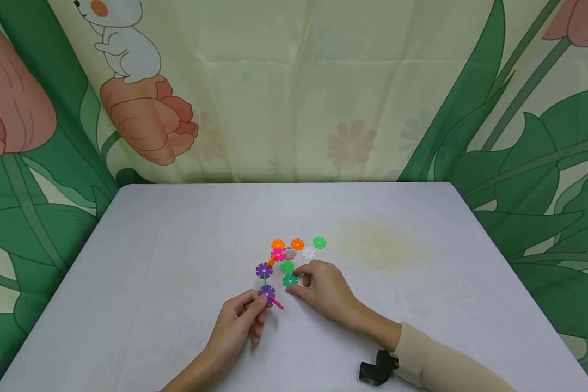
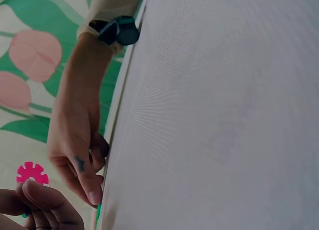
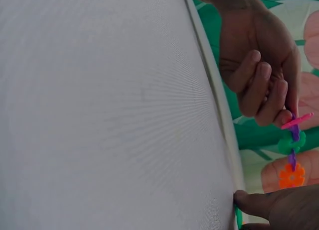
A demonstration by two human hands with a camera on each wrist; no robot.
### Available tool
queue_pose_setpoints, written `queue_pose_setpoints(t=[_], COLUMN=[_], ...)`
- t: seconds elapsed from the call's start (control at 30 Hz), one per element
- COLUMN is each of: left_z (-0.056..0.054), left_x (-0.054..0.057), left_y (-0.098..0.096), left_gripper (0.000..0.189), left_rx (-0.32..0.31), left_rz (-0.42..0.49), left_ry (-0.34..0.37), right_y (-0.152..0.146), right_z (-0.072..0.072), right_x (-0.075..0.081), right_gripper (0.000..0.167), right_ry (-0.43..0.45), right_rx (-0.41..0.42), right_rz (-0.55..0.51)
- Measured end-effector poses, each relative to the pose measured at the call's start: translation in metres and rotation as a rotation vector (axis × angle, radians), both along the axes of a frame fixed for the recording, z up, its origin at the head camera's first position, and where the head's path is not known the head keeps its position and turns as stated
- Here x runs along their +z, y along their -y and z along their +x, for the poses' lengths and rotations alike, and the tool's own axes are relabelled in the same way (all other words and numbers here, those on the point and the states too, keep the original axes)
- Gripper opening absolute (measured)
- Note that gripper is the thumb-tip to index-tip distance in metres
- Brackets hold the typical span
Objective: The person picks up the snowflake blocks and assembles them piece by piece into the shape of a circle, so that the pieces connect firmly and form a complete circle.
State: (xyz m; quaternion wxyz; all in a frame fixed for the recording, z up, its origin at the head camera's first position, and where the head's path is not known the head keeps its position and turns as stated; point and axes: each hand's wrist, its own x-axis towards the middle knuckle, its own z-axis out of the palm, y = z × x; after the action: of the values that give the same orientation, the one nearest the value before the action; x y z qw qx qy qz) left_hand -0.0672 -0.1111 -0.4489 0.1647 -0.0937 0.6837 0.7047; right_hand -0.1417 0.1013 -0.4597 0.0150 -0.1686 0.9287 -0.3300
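Note:
My left hand [image 1: 237, 321] pinches the near end of a chain of linked, notched plastic discs, holding it at a purple disc [image 1: 264, 292]. A pink disc [image 1: 277, 304] juts from that end, its round face showing in the left wrist view. Further along the chain come a green disc [image 3: 291, 142], a second purple disc [image 1: 263, 270] and an orange disc [image 3: 292, 176]. Low at the table, my right hand [image 1: 325, 288] has thumb and forefinger at opposite edges of a dark green disc [image 1: 289, 280]. A lighter green disc [image 1: 287, 267] lies just beyond it.
Several loose discs lie past the hands on the white table [image 1: 186, 250], among them a pink disc [image 1: 277, 255], an orange disc [image 1: 297, 244], a white disc [image 1: 308, 253] and a green disc [image 1: 319, 243]. A printed curtain [image 1: 294, 109] hangs behind the table's far edge.

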Motion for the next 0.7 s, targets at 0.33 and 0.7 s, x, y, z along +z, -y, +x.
queue_pose_setpoints(t=[0.33, 0.7], left_z=[0.0001, -0.0001], left_x=[0.001, 0.0027], left_y=[0.0007, -0.0009], left_gripper=[0.031, 0.031], left_rx=[-0.005, -0.005], left_rz=[-0.006, -0.007], left_ry=[0.001, -0.004], right_y=[0.0003, 0.0005], right_z=[-0.0024, -0.0044], right_x=[0.0038, 0.0025], right_gripper=[0.034, 0.032], right_ry=[0.098, 0.087], right_rx=[-0.01, 0.027], right_rz=[-0.065, -0.035])
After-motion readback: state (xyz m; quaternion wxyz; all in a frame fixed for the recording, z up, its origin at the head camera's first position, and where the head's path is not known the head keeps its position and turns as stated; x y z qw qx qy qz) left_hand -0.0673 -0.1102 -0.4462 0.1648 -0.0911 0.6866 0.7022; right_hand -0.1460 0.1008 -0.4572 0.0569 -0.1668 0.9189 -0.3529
